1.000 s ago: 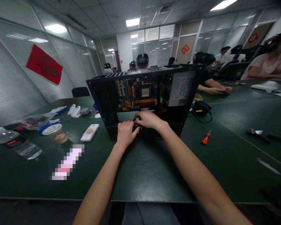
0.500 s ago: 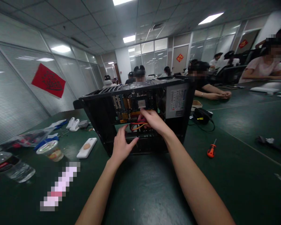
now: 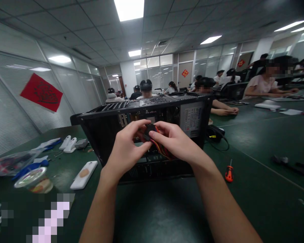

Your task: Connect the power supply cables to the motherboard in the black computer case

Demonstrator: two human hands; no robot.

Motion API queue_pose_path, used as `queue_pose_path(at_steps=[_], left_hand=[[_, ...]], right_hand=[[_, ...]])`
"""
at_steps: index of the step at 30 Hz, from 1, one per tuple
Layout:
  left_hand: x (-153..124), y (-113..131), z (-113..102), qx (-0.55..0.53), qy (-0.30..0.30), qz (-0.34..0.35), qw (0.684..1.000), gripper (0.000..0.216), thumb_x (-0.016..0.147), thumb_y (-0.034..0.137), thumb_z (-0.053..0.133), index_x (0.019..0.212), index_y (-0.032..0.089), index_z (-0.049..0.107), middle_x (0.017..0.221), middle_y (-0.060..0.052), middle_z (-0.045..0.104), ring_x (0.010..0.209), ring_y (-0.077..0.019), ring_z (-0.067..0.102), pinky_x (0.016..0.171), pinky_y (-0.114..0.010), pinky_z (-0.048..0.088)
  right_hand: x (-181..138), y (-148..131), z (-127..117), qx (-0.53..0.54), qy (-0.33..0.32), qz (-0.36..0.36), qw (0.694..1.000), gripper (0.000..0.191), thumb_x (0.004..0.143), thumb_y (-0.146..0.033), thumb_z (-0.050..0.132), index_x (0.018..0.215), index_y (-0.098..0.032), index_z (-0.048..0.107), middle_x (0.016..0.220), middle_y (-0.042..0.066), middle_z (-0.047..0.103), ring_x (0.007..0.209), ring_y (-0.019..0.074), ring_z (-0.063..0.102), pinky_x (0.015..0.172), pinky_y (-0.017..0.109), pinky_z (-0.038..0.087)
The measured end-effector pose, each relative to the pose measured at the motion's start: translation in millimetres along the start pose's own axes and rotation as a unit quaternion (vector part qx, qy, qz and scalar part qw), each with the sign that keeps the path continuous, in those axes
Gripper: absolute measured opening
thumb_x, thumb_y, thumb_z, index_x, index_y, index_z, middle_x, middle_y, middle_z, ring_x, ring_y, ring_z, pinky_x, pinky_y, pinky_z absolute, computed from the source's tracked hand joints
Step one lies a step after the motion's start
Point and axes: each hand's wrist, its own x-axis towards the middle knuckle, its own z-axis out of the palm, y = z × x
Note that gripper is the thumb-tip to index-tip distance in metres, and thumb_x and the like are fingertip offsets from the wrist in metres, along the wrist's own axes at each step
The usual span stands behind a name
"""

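Head view. Both hands are now meeting in front of the open side of the computer case [image 3: 157, 171]. Half a second ago the left hand was hanging spread and apart, while the right hand was drawing wires by the lower opening; a second ago both were working low in that opening. Judgement: the handling is now centring on the wire end, outside the frame, rather than on the bay below.

Left hand [image 3: 121, 146]: curling, its fingertips gripping the black connector [image 3: 150, 130] from the left; inner fingers are partly hidden. Right hand [image 3: 176, 139]: pinching the same piece from the right, thumb in front.

Position: the connector is sitting directly between the two sets of fingertips, touching both, below the case's top edge and between its side edges. Coloured wires [image 3: 159, 148] are trailing from it under the right hand; their far ends are hidden.

Surroundings: the case is standing on the green table [image 3: 154, 212]. A white phone [image 3: 87, 173] is lying between it and the table's left edge; an orange screwdriver [image 3: 229, 173] is lying off the case's right edge.
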Motion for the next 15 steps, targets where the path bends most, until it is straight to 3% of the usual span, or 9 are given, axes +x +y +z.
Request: queue_pose_path(at_steps=[6, 15], left_hand=[[-7, -19, 3, 0.006, 0.021, 0.012, 1.000, 0.041, 0.080, 0.015, 0.069, 0.120, 0.020, 0.064, 0.099, -0.002, 0.071, 0.086, -0.0158, 0.067, 0.077, -0.026, 0.056], [-6, -19, -4, 0.053, 0.018, 0.023, 0.998, 0.028, 0.078, 0.015, 0.072, 0.107, 0.017, 0.070, 0.090, -0.001, 0.074, 0.077, -0.0143, 0.068, 0.072, -0.023, 0.054]], right_hand=[[5, 1, -2, 0.032, 0.018, 0.008, 0.999, 0.025, 0.084, -0.043, 0.067, 0.091, -0.018, 0.067, 0.087, 0.002, 0.067, 0.082, 0.0168, 0.060, 0.073, 0.028, 0.048], [6, 2, 0, 0.046, 0.024, 0.026, 0.998, 0.029, 0.080, -0.043, 0.072, 0.090, -0.017, 0.069, 0.083, 0.002, 0.069, 0.078, 0.0163, 0.063, 0.070, 0.027, 0.049]])
